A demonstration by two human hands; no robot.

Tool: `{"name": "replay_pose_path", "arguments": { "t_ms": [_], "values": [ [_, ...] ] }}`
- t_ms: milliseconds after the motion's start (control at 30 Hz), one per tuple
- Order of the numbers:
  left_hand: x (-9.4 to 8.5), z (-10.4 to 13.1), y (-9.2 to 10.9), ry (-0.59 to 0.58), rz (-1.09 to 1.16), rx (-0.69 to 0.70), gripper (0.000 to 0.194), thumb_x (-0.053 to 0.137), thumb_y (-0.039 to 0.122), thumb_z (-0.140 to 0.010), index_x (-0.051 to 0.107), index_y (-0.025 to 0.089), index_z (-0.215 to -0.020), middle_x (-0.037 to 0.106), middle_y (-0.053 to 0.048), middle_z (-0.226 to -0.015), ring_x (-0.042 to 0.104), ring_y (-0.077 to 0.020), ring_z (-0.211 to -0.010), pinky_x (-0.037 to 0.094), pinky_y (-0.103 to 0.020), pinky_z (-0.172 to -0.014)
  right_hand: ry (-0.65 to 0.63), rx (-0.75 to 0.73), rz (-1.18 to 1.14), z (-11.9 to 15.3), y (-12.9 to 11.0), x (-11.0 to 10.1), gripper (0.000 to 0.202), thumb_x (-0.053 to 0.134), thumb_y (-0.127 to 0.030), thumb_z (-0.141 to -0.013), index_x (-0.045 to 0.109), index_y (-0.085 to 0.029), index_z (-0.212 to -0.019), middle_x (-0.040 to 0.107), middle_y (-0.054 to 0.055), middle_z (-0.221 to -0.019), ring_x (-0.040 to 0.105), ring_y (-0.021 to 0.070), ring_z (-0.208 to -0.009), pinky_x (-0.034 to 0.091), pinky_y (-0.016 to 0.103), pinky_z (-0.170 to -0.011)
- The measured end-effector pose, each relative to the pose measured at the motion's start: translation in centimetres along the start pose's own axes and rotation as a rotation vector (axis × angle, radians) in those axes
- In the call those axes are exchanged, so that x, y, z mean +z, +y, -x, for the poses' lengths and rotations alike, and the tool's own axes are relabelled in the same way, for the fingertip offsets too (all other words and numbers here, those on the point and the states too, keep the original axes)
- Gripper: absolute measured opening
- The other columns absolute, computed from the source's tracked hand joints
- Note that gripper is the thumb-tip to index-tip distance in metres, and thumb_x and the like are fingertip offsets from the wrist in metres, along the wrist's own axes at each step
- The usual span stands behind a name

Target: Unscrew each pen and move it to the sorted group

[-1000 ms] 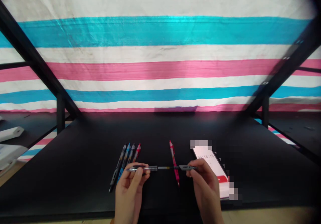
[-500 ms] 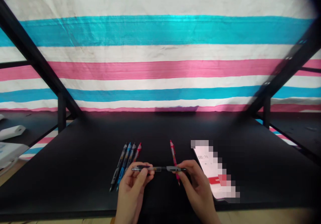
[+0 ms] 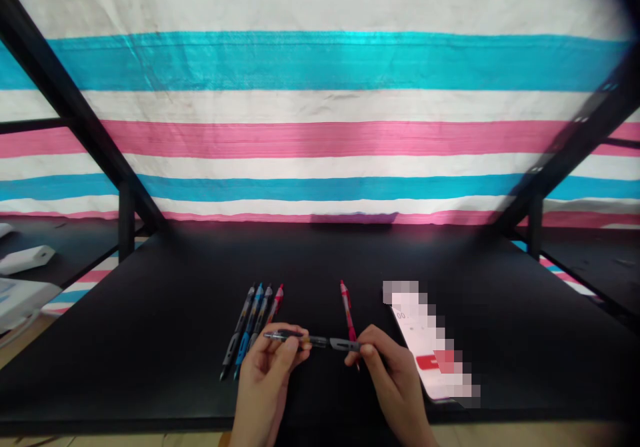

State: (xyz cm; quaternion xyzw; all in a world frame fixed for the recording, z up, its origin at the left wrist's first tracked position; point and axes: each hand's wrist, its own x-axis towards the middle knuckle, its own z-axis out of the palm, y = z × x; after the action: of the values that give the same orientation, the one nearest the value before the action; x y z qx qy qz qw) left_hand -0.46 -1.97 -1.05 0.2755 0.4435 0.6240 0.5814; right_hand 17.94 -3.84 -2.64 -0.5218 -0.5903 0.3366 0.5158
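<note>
A black-and-grey pen (image 3: pixel 319 341) with a clear barrel lies level between my hands, above the near part of the black table. My left hand (image 3: pixel 273 370) pinches its clear end between thumb and fingers. At the grey-grip end, my right hand (image 3: pixel 390 373) closes thumb and fingertips on the tip, which they hide. Behind my right fingers a red pen (image 3: pixel 349 310) lies on the table, its lower part partly covered. Left of my left hand several pens lie side by side: a black pen (image 3: pixel 237 333), a blue pen (image 3: pixel 249 330), another dark pen (image 3: pixel 261 313) and a red one (image 3: pixel 275 303).
A phone (image 3: pixel 425 340) with a lit, partly blurred screen lies right of my right hand. The black table (image 3: pixel 310 253) has dark slanted frame bars (image 3: pixel 95 113) at its sides. Striped sheeting (image 3: pixel 320 60) hangs behind. White devices (image 3: pixel 25 300) stand at the far left.
My right hand has shifted slightly right and down along the pen, toward its tip. The pen now slants down a little to the right. My left hand keeps its hold.
</note>
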Motion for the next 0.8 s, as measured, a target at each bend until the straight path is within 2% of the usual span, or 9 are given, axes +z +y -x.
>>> {"name": "replay_pose_path", "arguments": {
  "t_ms": [67, 133, 200, 267, 333, 500, 567, 633, 800],
  "values": [
    [-0.20, 0.01, -0.14, 0.005, -0.005, 0.014, 0.033, 0.094, 0.041, -0.062, 0.077, 0.017, -0.079, 0.075, -0.005, -0.084, 0.071, -0.0155, -0.074, 0.060, -0.022, -0.069, 0.013, -0.038, -0.018, 0.13, 0.13, 0.04, 0.022, 0.055, -0.039, -0.101, 0.069, -0.023, -0.106, 0.072, 0.003, -0.079, 0.065, 0.0180, -0.069, 0.049, 0.026, -0.062],
    [-0.41, -0.01, -0.26, 0.020, -0.001, 0.024, 0.033, 0.093, 0.041, -0.063, 0.077, 0.018, -0.080, 0.075, -0.005, -0.085, 0.071, -0.0154, -0.075, 0.060, -0.022, -0.070, 0.048, -0.086, -0.019, 0.24, 0.25, 0.16, 0.031, 0.060, -0.035, -0.098, 0.060, -0.024, -0.127, 0.076, 0.004, -0.093, 0.067, 0.0174, -0.071, 0.051, 0.025, -0.064],
    [-0.56, -0.08, -0.34, 0.028, 0.006, 0.025, 0.033, 0.093, 0.041, -0.062, 0.077, 0.018, -0.080, 0.074, -0.004, -0.085, 0.071, -0.0155, -0.075, 0.060, -0.022, -0.070, 0.067, -0.089, 0.000, 0.25, 0.27, 0.29, 0.024, 0.061, -0.032, -0.098, 0.060, -0.024, -0.121, 0.076, 0.005, -0.095, 0.067, 0.0165, -0.070, 0.051, 0.024, -0.062],
    [-0.58, -0.16, -0.36, 0.032, 0.010, 0.023, 0.034, 0.094, 0.041, -0.062, 0.078, 0.018, -0.079, 0.074, -0.005, -0.085, 0.071, -0.0155, -0.074, 0.060, -0.022, -0.069, 0.060, -0.041, 0.020, 0.20, 0.19, 0.37, 0.011, 0.058, -0.032, -0.099, 0.064, -0.024, -0.103, 0.075, 0.003, -0.084, 0.066, 0.0160, -0.066, 0.049, 0.024, -0.058],
    [-0.48, -0.21, -0.31, 0.047, 0.013, 0.025, 0.034, 0.094, 0.041, -0.060, 0.078, 0.017, -0.079, 0.074, -0.005, -0.086, 0.071, -0.0155, -0.074, 0.060, -0.022, -0.069, 0.022, 0.005, 0.032, 0.13, 0.08, 0.37, 0.019, 0.055, -0.036, -0.101, 0.066, -0.023, -0.092, 0.072, 0.002, -0.074, 0.064, 0.0160, -0.063, 0.047, 0.024, -0.056],
    [-0.08, -0.10, 0.05, 0.076, 0.023, 0.017, 0.038, 0.097, 0.043, -0.054, 0.078, 0.017, -0.075, 0.073, -0.004, -0.082, 0.070, -0.0150, -0.071, 0.060, -0.022, -0.066, 0.041, -0.009, -0.005, 0.18, 0.18, 0.32, 0.022, 0.057, -0.037, -0.099, 0.062, -0.022, -0.115, 0.075, 0.005, -0.087, 0.063, 0.0160, -0.062, 0.048, 0.025, -0.056],
    [-0.04, -0.02, 0.14, 0.082, 0.022, 0.012, 0.038, 0.097, 0.043, -0.053, 0.078, 0.017, -0.074, 0.073, -0.004, -0.082, 0.069, -0.0148, -0.070, 0.060, -0.022, -0.066, 0.030, 0.011, 0.024, 0.19, 0.27, 0.34, 0.016, 0.055, -0.036, -0.100, 0.064, -0.022, -0.103, 0.073, 0.003, -0.080, 0.062, 0.0158, -0.062, 0.047, 0.025, -0.056],
    [-0.07, 0.00, 0.12, 0.088, 0.021, 0.013, 0.038, 0.097, 0.043, -0.054, 0.078, 0.017, -0.075, 0.073, -0.004, -0.083, 0.069, -0.0150, -0.071, 0.060, -0.022, -0.067, -0.010, 0.019, 0.053, 0.16, 0.33, 0.37, 0.021, 0.053, -0.036, -0.102, 0.066, -0.022, -0.092, 0.070, 0.002, -0.073, 0.062, 0.0159, -0.061, 0.046, 0.024, -0.056],
    [-0.10, -0.16, -0.07, 0.096, 0.028, 0.023, 0.038, 0.096, 0.043, -0.054, 0.078, 0.016, -0.075, 0.072, -0.005, -0.083, 0.069, -0.0155, -0.071, 0.060, -0.023, -0.067, 0.044, -0.036, 0.060, 0.16, 0.50, 0.50, 0.016, 0.060, -0.031, -0.097, 0.064, -0.022, -0.109, 0.073, 0.003, -0.088, 0.062, 0.0156, -0.064, 0.047, 0.024, -0.057]
  ]
}}
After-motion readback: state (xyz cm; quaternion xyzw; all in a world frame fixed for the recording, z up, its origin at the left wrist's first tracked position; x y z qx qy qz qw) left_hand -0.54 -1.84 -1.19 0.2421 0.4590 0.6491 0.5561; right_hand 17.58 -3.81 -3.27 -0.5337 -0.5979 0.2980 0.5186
